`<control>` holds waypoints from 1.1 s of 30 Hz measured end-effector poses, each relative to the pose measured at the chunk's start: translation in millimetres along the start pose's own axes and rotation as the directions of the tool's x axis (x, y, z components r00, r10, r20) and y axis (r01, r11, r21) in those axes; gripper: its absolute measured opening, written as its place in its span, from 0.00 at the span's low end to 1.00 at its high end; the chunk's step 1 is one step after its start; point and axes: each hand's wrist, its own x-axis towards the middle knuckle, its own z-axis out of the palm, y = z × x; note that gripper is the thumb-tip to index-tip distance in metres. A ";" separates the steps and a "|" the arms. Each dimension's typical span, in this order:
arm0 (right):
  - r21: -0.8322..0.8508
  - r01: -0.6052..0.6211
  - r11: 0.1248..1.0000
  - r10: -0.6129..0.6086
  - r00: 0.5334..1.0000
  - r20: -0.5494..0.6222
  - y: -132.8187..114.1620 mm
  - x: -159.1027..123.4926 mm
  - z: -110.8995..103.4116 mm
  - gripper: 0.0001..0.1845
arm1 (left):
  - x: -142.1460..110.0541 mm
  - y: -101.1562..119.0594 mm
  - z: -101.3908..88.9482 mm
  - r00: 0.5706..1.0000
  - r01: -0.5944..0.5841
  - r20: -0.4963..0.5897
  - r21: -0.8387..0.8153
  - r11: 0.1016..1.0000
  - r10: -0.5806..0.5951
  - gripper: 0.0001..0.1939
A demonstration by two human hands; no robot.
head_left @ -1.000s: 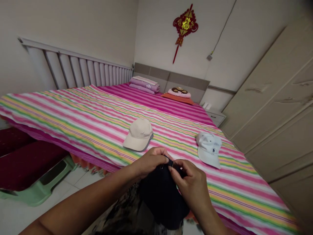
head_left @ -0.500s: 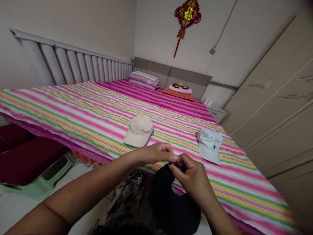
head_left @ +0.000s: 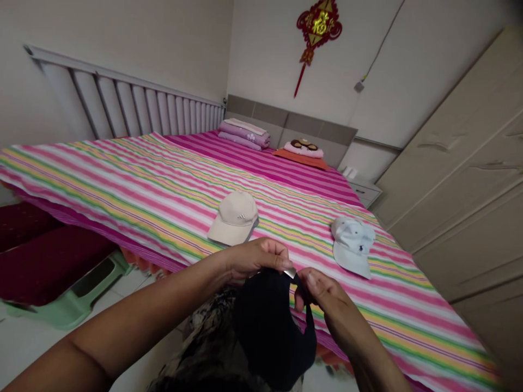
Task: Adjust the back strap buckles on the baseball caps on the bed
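Observation:
A dark baseball cap [head_left: 269, 326] hangs in front of me at the bed's near edge, its back opening turned to the right. My left hand [head_left: 261, 256] pinches the metal buckle [head_left: 290, 273] of its back strap between thumb and fingers. On the other side of the buckle, my right hand [head_left: 322, 291] grips the strap [head_left: 308, 318] with closed fingers. Beyond my left hand a beige cap [head_left: 235, 218] rests on the striped sheet, brim toward me. A pale blue cap [head_left: 353, 245] lies farther right, past my right hand.
The bed [head_left: 122, 169] has a striped cover, with folded purple bedding [head_left: 245, 134] and an orange pillow [head_left: 302, 158] by the headboard. Stools with dark red covers [head_left: 57, 267] stand on the floor at left. A wardrobe [head_left: 461, 179] borders the right side.
The dark cap has turned and shifted a little left. My right hand has moved slightly down from my left, and the metal buckle now shows between them.

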 end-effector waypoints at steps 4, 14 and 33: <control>0.206 -0.085 0.975 0.070 0.994 0.080 5.5 -3.6 -0.9 0.20 | -0.1 0.9 -1.9 1.000 -0.006 -0.014 -0.090 0.996 0.004 0.12; 0.405 -0.149 0.902 0.133 0.989 0.068 9.5 -2.3 3.6 0.16 | -1.0 -2.9 -10.5 1.000 0.017 0.000 -0.193 0.981 -0.017 0.10; 0.385 -0.123 0.915 0.137 0.990 -0.011 10.5 13.4 12.2 0.12 | 2.2 -17.9 -9.0 0.999 0.043 0.005 -0.282 0.958 -0.044 0.08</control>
